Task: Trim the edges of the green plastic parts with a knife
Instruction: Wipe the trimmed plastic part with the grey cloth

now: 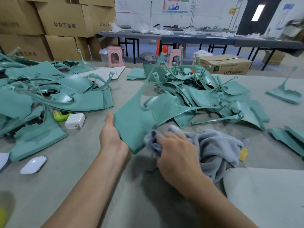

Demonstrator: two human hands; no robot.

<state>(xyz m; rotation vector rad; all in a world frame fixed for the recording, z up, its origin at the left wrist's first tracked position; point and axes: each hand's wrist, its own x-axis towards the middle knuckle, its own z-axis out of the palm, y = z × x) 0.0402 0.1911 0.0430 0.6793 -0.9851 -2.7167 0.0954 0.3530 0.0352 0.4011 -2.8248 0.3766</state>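
Bare grey felt surface (69, 178) lies open near the arms; heaps of green plastic parts left (49, 96) and right (205, 96) flank a narrow lane.

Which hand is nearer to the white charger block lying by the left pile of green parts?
Left. The left hand grips the held green part just right of the white charger block; the right hand, holding the grey cloth, sits farther right.

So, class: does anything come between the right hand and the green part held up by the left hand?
Yes. The right hand grips a grey cloth, bunched between its fingers and the lower edge of the green part. The left hand holds the part's left edge directly. No knife is visible.
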